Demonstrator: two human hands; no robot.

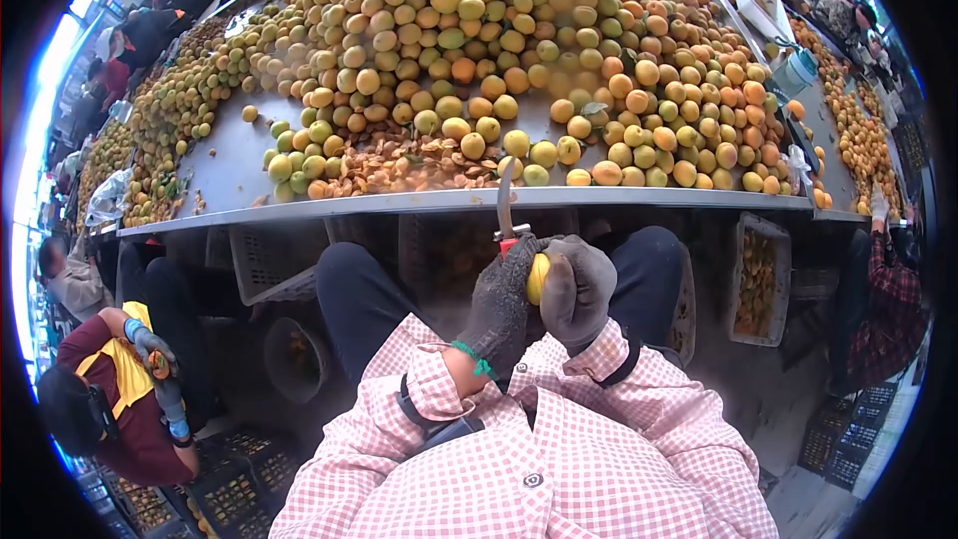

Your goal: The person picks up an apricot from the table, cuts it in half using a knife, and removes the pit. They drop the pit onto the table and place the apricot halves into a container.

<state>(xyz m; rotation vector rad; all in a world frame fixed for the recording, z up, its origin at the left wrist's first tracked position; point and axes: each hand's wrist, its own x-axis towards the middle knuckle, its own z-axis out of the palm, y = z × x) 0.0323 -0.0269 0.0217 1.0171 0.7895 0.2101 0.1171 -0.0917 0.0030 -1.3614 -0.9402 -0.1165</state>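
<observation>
Hundreds of yellow, orange and greenish fruits point(439, 30) lie heaped over the metal table point(230, 165), crowding toward its near edge. Back from the table, well to the left, a co-worker point(125, 404) in a maroon top and yellow apron sits bent over. Below the table's left part is a pale slotted crate point(271, 262); below its right part stands a tall-sided crate point(758, 279) with orange pieces inside. A bucket point(296, 359) sits on the floor on the near side of the table. A pile of orange-brown pieces point(399, 166) rests on the table by its near edge, whole fruits around it.

Just short of the table's edge, both gloved hands meet, wrists bent inward. The left hand point(501, 299) is closed around a red-handled knife point(505, 202), its curved blade upright toward the table. The right hand point(580, 294) grips a yellow fruit point(538, 279), pressed between the two gloves.
</observation>
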